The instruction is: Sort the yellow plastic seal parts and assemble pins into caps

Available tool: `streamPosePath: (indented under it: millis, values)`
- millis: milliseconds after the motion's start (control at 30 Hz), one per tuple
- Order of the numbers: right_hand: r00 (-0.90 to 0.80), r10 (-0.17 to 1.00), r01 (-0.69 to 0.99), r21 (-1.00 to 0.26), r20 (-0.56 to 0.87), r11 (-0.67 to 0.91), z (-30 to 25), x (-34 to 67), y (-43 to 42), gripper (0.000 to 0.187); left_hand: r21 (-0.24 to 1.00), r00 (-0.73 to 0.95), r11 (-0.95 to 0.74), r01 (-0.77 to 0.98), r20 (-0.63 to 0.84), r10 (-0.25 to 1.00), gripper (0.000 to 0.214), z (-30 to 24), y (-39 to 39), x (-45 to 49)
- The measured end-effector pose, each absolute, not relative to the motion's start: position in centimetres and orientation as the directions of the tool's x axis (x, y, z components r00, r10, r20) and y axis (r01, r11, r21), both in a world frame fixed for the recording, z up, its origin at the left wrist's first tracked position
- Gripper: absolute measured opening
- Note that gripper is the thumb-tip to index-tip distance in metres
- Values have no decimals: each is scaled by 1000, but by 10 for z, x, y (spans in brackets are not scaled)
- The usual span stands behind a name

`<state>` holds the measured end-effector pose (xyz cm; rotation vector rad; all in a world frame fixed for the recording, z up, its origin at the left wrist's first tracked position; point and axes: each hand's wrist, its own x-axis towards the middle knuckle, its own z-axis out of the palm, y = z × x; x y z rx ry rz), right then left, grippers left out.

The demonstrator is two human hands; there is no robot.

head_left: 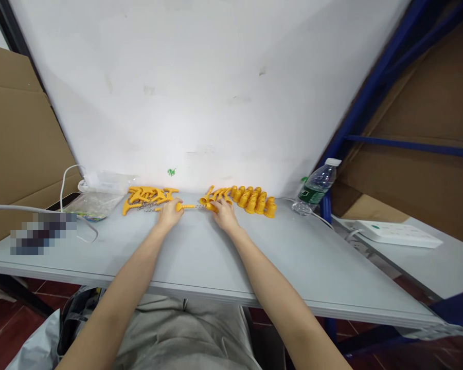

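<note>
Both my arms reach forward over a grey table [200,257]. My left hand [170,213] is closed on one end of a yellow plastic part with a metal chain [189,206]. At the part's other end my right hand [224,213] grips a yellow piece [210,206]. Left of my left hand lies a heap of yellow hook-shaped parts with chains [148,197]. Just right of my right hand stand several yellow cone-shaped caps [254,200] in rows against the white wall.
A clear plastic bag [98,198] and a white cable [67,177] lie at the table's left. A water bottle [316,187] leans at the right. A white power strip [393,233] rests on a side table. Cardboard sheets and a blue rack frame flank the table.
</note>
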<state>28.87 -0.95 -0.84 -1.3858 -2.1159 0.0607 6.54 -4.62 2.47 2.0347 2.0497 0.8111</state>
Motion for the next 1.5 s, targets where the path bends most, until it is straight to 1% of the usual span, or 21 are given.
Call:
streamPosePath:
  millis: [233,400,467,533,633,800,933,1000,1100,1200,1267,1367,1433,1500]
  values:
    - [-420,765,652,-424,487,628,-1,279,-19,46,405,-25,-105,908,303,953,37,27,-51,70]
    - [-385,727,475,-553,568,684,-2,285,-12,45,399,-37,-94,912,309,950,37,26,-50,70]
    - [-384,719,387,-606,580,695,-3,290,-7,45,394,-32,-99,914,311,950,36,26,-50,69]
    - [-384,718,321,-646,580,693,-3,294,-5,40,390,-28,-103,915,316,948,35,25,-50,68]
    - [-364,758,291,-707,542,645,1,295,-7,38,378,-21,-110,919,327,945,34,25,-49,67]
    - [-300,855,324,-798,423,508,9,291,-15,50,341,44,-174,924,358,933,34,24,-50,67]
    - [-186,917,367,-841,353,399,9,286,-17,58,341,64,-198,919,367,928,33,23,-52,71]
    - [-178,930,339,-867,322,365,10,285,-17,57,353,36,-176,919,368,929,32,23,-52,72]
    - [-282,921,253,-905,268,341,15,287,-21,52,368,4,-154,917,377,926,32,23,-52,71]
    - [-349,906,201,-925,240,323,19,289,-25,53,371,18,-180,911,400,916,32,23,-51,70]
    - [-310,929,220,-936,202,277,20,288,-27,56,371,39,-212,904,423,905,33,24,-52,70]
    - [-208,970,252,-951,129,180,20,285,-28,66,381,37,-228,896,448,893,34,27,-54,74]
    - [-161,982,239,-962,96,133,21,283,-29,70,398,13,-215,892,452,892,34,29,-55,76]
    - [-158,987,199,-978,35,66,24,284,-29,71,419,-10,-203,885,451,892,33,30,-56,77]
